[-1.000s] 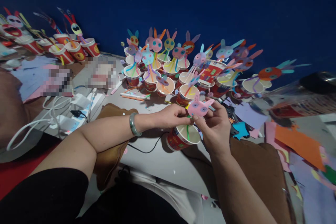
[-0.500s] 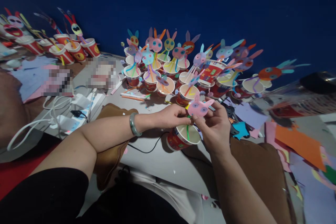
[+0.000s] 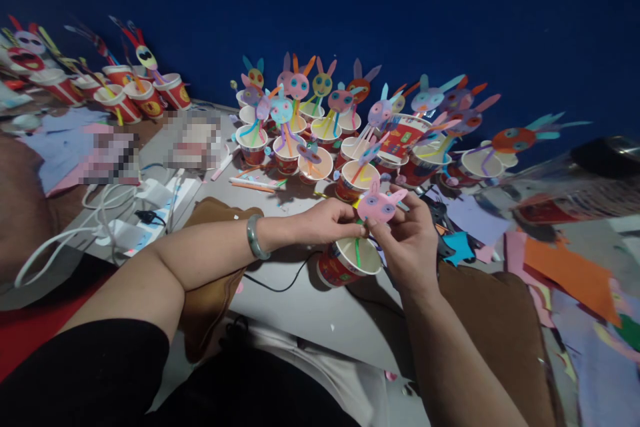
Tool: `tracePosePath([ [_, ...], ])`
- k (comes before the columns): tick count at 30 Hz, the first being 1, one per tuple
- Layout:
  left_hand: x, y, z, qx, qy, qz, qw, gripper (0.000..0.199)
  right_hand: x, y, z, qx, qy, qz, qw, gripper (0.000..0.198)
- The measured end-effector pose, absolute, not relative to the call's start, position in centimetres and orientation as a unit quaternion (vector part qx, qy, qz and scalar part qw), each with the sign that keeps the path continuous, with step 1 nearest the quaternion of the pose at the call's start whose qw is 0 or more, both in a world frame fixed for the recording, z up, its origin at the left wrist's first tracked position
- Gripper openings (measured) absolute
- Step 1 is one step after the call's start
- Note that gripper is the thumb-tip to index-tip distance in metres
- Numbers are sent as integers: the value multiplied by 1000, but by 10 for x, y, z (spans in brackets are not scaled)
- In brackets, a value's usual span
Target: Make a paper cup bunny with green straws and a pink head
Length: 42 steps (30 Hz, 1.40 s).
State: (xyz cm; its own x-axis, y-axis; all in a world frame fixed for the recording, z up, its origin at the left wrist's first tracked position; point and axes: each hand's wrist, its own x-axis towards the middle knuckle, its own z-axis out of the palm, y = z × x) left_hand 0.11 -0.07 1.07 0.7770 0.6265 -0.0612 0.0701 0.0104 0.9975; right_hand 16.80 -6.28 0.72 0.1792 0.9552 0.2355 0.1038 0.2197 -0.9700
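Note:
A pink paper rabbit head (image 3: 376, 209) with two ears and drawn eyes is pinched at its right edge by my right hand (image 3: 407, 240), thumb in front and fingers behind. Below it a green straw (image 3: 358, 252) runs down into a red paper cup (image 3: 343, 268) with a white inside, which stands tilted on the table. My left hand (image 3: 330, 221) closes thumb and forefinger at the top of the straw, just under the head's left side. The exact contact there is partly hidden. A green bangle (image 3: 257, 238) sits on my left wrist.
Several paper cups with rabbit heads on straws (image 3: 283, 110) crowd the table's back by the blue wall. Left are a power strip (image 3: 165, 203) with white cables and more red cups (image 3: 145, 99). Right lie orange paper (image 3: 570, 273) and a clear bag of cups (image 3: 575, 190).

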Motion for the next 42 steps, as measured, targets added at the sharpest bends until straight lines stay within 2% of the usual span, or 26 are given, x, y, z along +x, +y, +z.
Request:
tracePosePath([
  [42,1,-1,13,670,269,216,658,29,168,-62,8,-496,-539,366,575,59],
])
